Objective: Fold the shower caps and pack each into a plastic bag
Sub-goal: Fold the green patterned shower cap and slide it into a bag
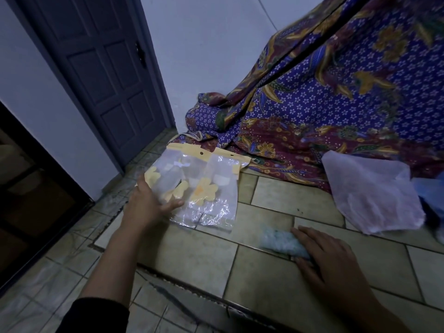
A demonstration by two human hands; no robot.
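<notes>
The patterned purple batik cloth (336, 97) fills my view from 12 round to 3 o'clock, draped down onto the tiled ledge (197, 258). A dark panelled door (105, 68) stands at 10 o'clock. The ledge spreads across the lower half of the view, from 4 to 7 o'clock. At 3 o'clock a pale, thin, crumpled sheet (374, 193), possibly an unfolded shower cap, lies with its far edge against the cloth. Near the middle, toward 7 o'clock, sits a stack of clear plastic bags (211, 188) with yellow flowers and a yellow header strip. My left hand (150, 205) grips the stack's 9 o'clock edge, thumb on top and fingers showing through the plastic from beneath, lifting that side off the tiles. At 5 o'clock my right hand (329, 258) rests with straight fingers on the folded shower cap (281, 241), a small pale blue bundle lying on the ledge, well apart from the bags.
</notes>
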